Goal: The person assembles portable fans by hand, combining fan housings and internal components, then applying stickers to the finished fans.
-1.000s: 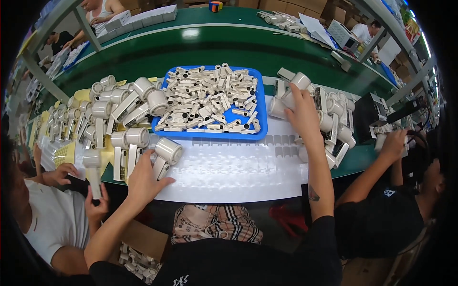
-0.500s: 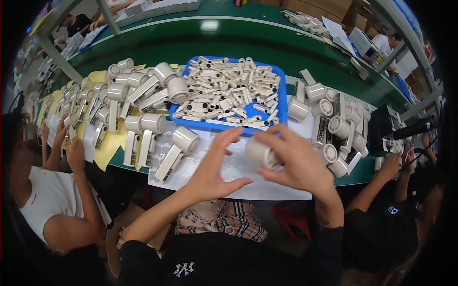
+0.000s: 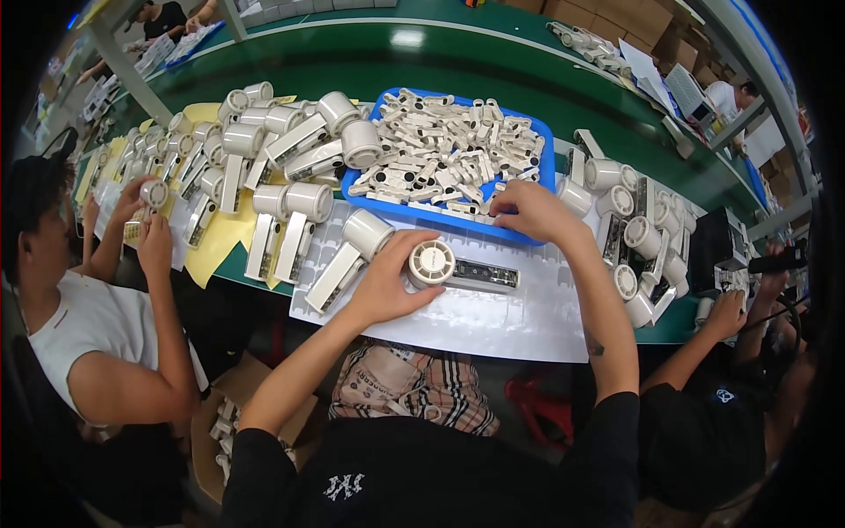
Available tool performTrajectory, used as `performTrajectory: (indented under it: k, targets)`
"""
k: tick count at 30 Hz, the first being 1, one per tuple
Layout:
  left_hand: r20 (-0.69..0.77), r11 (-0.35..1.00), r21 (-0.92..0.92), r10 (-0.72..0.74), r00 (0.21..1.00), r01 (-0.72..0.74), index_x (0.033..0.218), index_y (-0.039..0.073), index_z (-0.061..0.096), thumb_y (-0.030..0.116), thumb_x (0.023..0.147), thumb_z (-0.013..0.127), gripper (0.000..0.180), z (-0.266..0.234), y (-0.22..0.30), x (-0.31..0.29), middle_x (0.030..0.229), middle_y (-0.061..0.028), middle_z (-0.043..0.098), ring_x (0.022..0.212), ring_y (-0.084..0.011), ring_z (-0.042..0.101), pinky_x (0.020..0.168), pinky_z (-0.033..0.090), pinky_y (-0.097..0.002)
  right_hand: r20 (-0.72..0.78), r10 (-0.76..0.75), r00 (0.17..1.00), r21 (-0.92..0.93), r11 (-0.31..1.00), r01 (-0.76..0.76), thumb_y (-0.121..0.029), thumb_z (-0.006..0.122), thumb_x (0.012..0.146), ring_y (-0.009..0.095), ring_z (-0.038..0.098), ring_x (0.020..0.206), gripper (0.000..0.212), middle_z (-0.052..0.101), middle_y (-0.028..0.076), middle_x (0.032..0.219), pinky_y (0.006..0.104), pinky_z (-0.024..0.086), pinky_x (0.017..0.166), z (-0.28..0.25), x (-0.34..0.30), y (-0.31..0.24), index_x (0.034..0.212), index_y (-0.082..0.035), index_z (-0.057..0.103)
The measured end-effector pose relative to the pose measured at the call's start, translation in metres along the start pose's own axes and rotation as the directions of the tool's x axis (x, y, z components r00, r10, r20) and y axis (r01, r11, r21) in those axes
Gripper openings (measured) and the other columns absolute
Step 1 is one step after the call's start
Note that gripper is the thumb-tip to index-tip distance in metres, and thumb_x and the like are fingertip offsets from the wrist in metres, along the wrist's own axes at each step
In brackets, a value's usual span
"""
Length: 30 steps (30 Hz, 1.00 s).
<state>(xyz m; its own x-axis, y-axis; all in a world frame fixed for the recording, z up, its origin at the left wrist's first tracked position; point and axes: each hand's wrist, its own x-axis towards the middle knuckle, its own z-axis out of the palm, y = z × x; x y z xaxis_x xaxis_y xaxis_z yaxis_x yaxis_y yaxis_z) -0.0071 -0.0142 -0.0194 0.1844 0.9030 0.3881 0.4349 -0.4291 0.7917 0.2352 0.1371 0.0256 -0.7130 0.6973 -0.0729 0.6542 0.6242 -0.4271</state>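
My left hand (image 3: 389, 283) grips a white hand-held fan body (image 3: 458, 268) by its round head, with the open handle lying to the right on a white moulded plastic tray (image 3: 502, 321). My right hand (image 3: 528, 211) reaches into the near edge of a blue bin (image 3: 458, 224) full of small white plastic handle covers (image 3: 449, 158), fingers curled on the parts there. Whether it holds one is hidden by the fingers.
Finished white fans (image 3: 290, 167) lie in rows on yellow sheets to the left; more fan bodies (image 3: 629, 238) stand at the right. A person in white (image 3: 97, 334) works at my left, another in black (image 3: 722, 414) at my right. A green conveyor belt (image 3: 370, 62) runs behind.
My right hand let go of the fan body and moved up to the blue bin. The left hand laid the fan body down on the white tray and keeps hold of it.
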Motion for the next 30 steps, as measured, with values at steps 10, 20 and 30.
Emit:
performTrajectory:
  k: [10, 20, 30]
  targets:
    - [0.077, 0.999, -0.049, -0.012, 0.997, 0.016, 0.12, 0.006, 0.055, 0.015, 0.062, 0.083, 0.066, 0.004, 0.004, 0.008, 0.12, -0.0141, 0.055, 0.115, -0.0327, 0.051, 0.1, 0.04, -0.0396, -0.114, -0.021, 0.993, -0.04, 0.999, 0.016, -0.009, 0.069, 0.08, 0.029, 0.059, 0.092, 0.012, 0.062, 0.011, 0.093, 0.0373, 0.049, 0.08, 0.008, -0.011, 0.003, 0.09, -0.004, 0.071]
    - [0.282, 0.99, 0.062, 0.105, 0.954, -0.128, 0.121, 0.009, 0.056, 0.017, 0.062, 0.085, 0.067, 0.001, 0.018, 0.033, 0.118, -0.0115, 0.056, 0.111, -0.0308, 0.054, 0.095, 0.044, -0.0394, -0.204, 0.042, 0.978, 0.328, 0.944, 0.028, -0.009, 0.064, 0.087, 0.017, 0.064, 0.082, 0.016, 0.068, 0.009, 0.094, 0.0271, 0.049, 0.072, 0.004, -0.07, -0.048, 0.1, 0.0, 0.066]
    - [0.145, 0.978, -0.036, 0.206, 0.968, -0.203, 0.11, 0.008, 0.065, 0.009, 0.071, 0.079, 0.042, 0.023, 0.018, 0.032, 0.1, -0.0081, 0.066, 0.094, -0.0271, 0.06, 0.084, 0.047, -0.0372, -0.25, 0.257, 0.933, 0.619, 0.784, -0.049, -0.004, 0.053, 0.094, 0.013, 0.062, 0.068, 0.02, 0.064, 0.007, 0.084, 0.0251, 0.047, 0.065, 0.045, -0.098, -0.075, 0.113, -0.004, 0.058]
